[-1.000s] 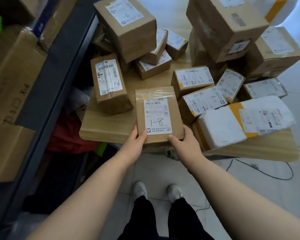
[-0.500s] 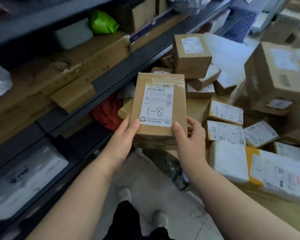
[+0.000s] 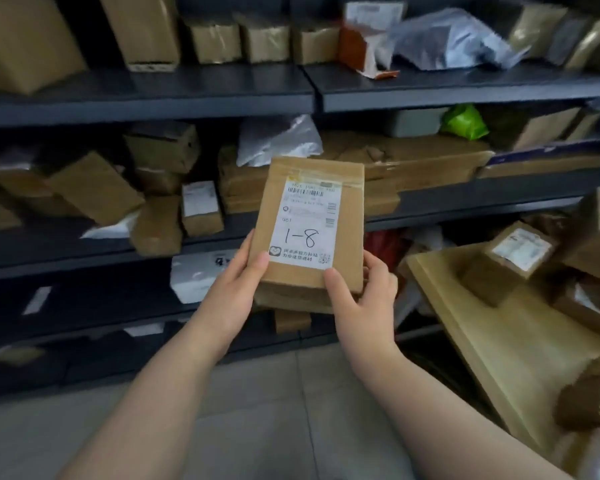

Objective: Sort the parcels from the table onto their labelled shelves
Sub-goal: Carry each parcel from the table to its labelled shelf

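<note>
Both hands — left hand (image 3: 234, 294), right hand (image 3: 364, 299) — grip the 1-8 parcel (image 3: 309, 226) at frame centre, now lifted off the table (image 3: 492, 341) at lower right and facing the shelves (image 3: 146, 95) — its slot unfound.

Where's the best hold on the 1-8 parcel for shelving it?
Keep to the near short end of the parcel, as the left hand and right hand do now: it is flat and slim, and its far end stays free to slide in first.

We've got both arms reaching forward, left hand (image 3: 234, 292) and right hand (image 3: 362, 299) raised side by side, thumbs on top, fingers curled in a clamping grip.
</note>
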Demonstrator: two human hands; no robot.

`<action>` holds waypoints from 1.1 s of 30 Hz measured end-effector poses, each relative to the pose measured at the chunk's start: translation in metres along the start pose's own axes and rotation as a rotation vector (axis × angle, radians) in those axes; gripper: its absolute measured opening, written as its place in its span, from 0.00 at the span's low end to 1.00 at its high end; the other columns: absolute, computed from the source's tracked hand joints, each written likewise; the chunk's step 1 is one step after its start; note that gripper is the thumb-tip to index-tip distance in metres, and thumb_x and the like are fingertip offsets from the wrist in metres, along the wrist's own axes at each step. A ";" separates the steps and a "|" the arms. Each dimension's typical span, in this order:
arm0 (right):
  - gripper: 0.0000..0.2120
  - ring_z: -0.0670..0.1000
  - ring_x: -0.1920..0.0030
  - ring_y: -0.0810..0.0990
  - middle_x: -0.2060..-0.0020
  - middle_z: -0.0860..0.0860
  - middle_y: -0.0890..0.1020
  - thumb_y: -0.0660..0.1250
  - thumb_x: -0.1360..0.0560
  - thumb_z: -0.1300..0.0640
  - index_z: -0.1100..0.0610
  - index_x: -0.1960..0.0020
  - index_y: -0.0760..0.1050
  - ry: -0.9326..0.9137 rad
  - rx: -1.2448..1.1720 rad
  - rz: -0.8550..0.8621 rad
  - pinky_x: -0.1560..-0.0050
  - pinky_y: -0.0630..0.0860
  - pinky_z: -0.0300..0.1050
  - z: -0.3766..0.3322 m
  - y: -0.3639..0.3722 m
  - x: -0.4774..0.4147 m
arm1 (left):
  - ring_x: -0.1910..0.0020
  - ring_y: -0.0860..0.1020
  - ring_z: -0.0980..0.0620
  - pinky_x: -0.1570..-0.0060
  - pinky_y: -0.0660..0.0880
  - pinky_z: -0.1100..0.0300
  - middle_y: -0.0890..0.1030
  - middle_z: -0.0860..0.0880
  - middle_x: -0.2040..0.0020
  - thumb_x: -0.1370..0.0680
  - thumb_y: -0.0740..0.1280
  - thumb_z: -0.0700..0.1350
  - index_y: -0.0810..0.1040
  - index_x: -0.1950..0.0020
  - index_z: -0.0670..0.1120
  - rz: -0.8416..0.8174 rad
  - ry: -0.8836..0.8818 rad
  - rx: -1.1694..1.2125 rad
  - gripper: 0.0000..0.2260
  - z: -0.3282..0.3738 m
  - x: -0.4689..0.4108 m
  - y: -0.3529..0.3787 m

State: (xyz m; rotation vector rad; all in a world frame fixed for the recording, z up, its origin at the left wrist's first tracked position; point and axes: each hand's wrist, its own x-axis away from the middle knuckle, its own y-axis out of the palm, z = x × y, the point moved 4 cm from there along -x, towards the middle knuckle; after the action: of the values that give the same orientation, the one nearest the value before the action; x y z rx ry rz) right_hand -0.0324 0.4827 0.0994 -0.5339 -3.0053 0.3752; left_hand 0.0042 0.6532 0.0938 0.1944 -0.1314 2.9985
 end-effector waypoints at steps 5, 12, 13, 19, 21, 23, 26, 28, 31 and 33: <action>0.27 0.40 0.45 0.69 0.42 0.43 0.64 0.67 0.25 0.47 0.44 0.30 0.61 -0.038 -0.008 -0.258 0.51 0.67 0.32 -0.035 0.136 0.052 | 0.33 0.70 0.63 0.29 0.63 0.53 0.73 0.67 0.35 0.20 0.58 0.57 0.64 0.29 0.67 0.230 -0.016 0.019 0.18 -0.017 0.070 -0.143; 0.26 0.22 0.51 0.66 0.40 0.49 0.70 0.65 0.25 0.47 0.48 0.28 0.64 -0.207 -0.015 -0.701 0.55 0.65 0.17 -0.066 0.335 0.168 | 0.36 0.69 0.70 0.33 0.63 0.62 0.72 0.71 0.37 0.18 0.58 0.52 0.66 0.30 0.65 0.662 -0.021 0.034 0.17 -0.046 0.204 -0.336; 0.25 0.22 0.52 0.66 0.41 0.49 0.69 0.64 0.24 0.47 0.47 0.29 0.64 -0.219 -0.013 -0.765 0.57 0.63 0.16 -0.071 0.356 0.187 | 0.37 0.70 0.71 0.35 0.65 0.66 0.73 0.71 0.38 0.18 0.58 0.51 0.66 0.29 0.64 0.721 -0.020 0.059 0.17 -0.049 0.224 -0.354; 0.19 0.30 0.49 0.69 0.46 0.46 0.67 0.62 0.23 0.48 0.40 0.34 0.64 -0.285 0.024 -1.066 0.57 0.66 0.22 -0.090 0.448 0.269 | 0.41 0.73 0.71 0.49 0.70 0.76 0.77 0.70 0.41 0.17 0.57 0.47 0.68 0.33 0.62 0.956 -0.039 0.114 0.15 -0.072 0.311 -0.422; 0.24 0.38 0.46 0.70 0.42 0.49 0.67 0.62 0.23 0.48 0.44 0.28 0.63 -0.298 0.053 -1.129 0.55 0.65 0.26 -0.090 0.474 0.285 | 0.37 0.71 0.68 0.42 0.68 0.70 0.75 0.68 0.37 0.18 0.57 0.50 0.66 0.30 0.63 1.033 -0.062 0.131 0.17 -0.086 0.330 -0.438; 0.27 0.42 0.44 0.70 0.40 0.51 0.66 0.62 0.23 0.48 0.46 0.26 0.61 -0.306 0.081 -1.195 0.52 0.65 0.29 -0.090 0.498 0.298 | 0.36 0.70 0.68 0.38 0.66 0.65 0.74 0.67 0.36 0.18 0.58 0.52 0.63 0.28 0.64 1.098 -0.089 0.153 0.19 -0.098 0.344 -0.450; 0.27 0.43 0.45 0.71 0.40 0.49 0.65 0.62 0.23 0.48 0.47 0.25 0.59 -0.325 0.122 -1.304 0.49 0.67 0.34 -0.094 0.537 0.313 | 0.37 0.71 0.67 0.38 0.66 0.64 0.75 0.68 0.38 0.19 0.59 0.51 0.65 0.30 0.65 1.209 -0.113 0.186 0.18 -0.110 0.357 -0.472; 0.28 0.43 0.45 0.70 0.41 0.48 0.64 0.61 0.23 0.47 0.47 0.25 0.59 -0.336 0.142 -1.374 0.48 0.69 0.37 -0.099 0.564 0.321 | 0.37 0.72 0.66 0.37 0.66 0.62 0.75 0.67 0.37 0.19 0.59 0.51 0.65 0.29 0.64 1.275 -0.127 0.209 0.18 -0.116 0.360 -0.490; 0.29 0.44 0.44 0.69 0.41 0.49 0.63 0.61 0.22 0.48 0.49 0.24 0.57 -0.379 0.174 -1.473 0.41 0.70 0.41 -0.109 0.603 0.329 | 0.36 0.71 0.66 0.37 0.66 0.64 0.74 0.65 0.35 0.18 0.58 0.50 0.63 0.27 0.62 1.373 -0.136 0.212 0.20 -0.121 0.362 -0.518; 0.29 0.44 0.44 0.68 0.40 0.50 0.64 0.61 0.22 0.48 0.48 0.24 0.56 -0.407 0.198 -1.529 0.41 0.69 0.41 -0.116 0.629 0.332 | 0.38 0.71 0.68 0.40 0.67 0.68 0.74 0.66 0.36 0.18 0.58 0.50 0.64 0.28 0.62 1.444 -0.148 0.229 0.19 -0.123 0.361 -0.535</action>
State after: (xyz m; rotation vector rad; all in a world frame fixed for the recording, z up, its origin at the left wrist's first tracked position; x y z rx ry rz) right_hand -0.1235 1.1966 0.0623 1.8710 -2.5963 0.5895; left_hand -0.2912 1.2394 0.0629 0.5288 0.1399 4.4341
